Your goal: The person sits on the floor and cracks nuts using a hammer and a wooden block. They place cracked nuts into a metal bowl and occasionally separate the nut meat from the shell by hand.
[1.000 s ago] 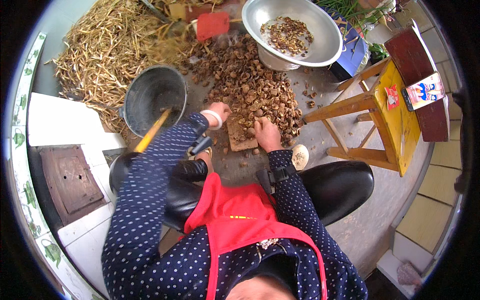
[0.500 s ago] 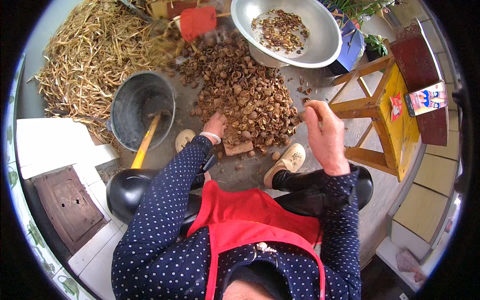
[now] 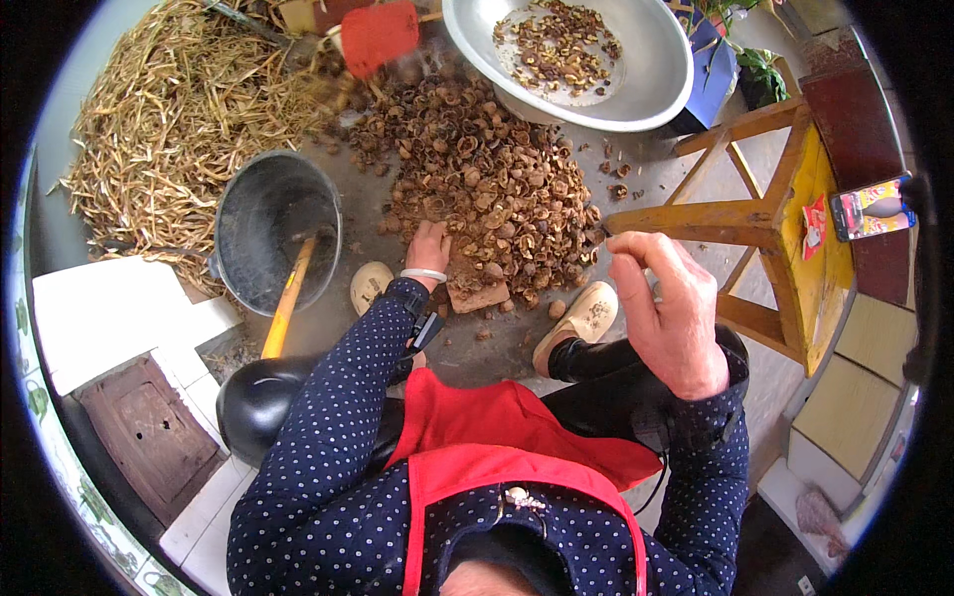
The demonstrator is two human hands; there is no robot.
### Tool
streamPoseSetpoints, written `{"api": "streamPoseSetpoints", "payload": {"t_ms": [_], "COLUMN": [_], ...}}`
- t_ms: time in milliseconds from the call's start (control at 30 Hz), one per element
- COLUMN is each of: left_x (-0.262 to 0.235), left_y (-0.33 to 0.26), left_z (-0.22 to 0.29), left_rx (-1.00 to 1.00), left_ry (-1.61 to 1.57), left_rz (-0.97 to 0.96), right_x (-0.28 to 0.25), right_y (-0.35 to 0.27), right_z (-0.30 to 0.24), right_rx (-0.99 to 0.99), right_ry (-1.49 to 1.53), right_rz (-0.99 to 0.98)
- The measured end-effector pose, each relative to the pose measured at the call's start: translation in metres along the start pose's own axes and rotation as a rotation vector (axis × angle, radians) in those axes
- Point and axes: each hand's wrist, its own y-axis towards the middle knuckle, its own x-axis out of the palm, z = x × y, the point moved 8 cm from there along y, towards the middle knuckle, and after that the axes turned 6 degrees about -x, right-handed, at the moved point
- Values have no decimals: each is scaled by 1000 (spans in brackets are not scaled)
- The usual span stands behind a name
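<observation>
Reaching into the nut heap (image 3: pixel 477 189), the left hand (image 3: pixel 429 248) rests its fingers on shells beside the wooden block (image 3: pixel 475 290) on the floor; the right hand (image 3: pixel 668 310) is raised, fingers pinched narrow on something too small to tell. It could drop and vanish among the shells; sharp shells may nick the left fingers.

The fingertips of the left hand (image 3: pixel 429 243) are buried in the heap of brown cracked nut shells (image 3: pixel 477 179), so what they grip cannot be told. The raised right hand (image 3: pixel 668 310) pinches something too small and blurred to identify. The red flat object (image 3: pixel 379 33) at the top is smeared and cut by the picture's edge. The yellow wooden handle (image 3: pixel 288 298) disappears into the dark metal bucket (image 3: pixel 273 233), its head hidden. Pieces in the wide silver basin (image 3: pixel 636 79) are too small to sort.
</observation>
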Motion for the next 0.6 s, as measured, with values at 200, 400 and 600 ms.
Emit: {"api": "streamPoseSetpoints", "payload": {"t_ms": [200, 400, 600], "left_x": [11, 35, 40], "left_y": [1, 9, 24], "left_z": [-13, -17, -5], "left_rx": [-66, -87, -158], "left_ry": [100, 322, 491], "left_rz": [-70, -259, -224], "right_x": [5, -11, -72], "right_y": [7, 0, -27], "right_z": [2, -8, -18], "right_rx": [-41, -58, -159], "right_ry": [6, 22, -180], "right_rz": [-62, 15, 387]}}
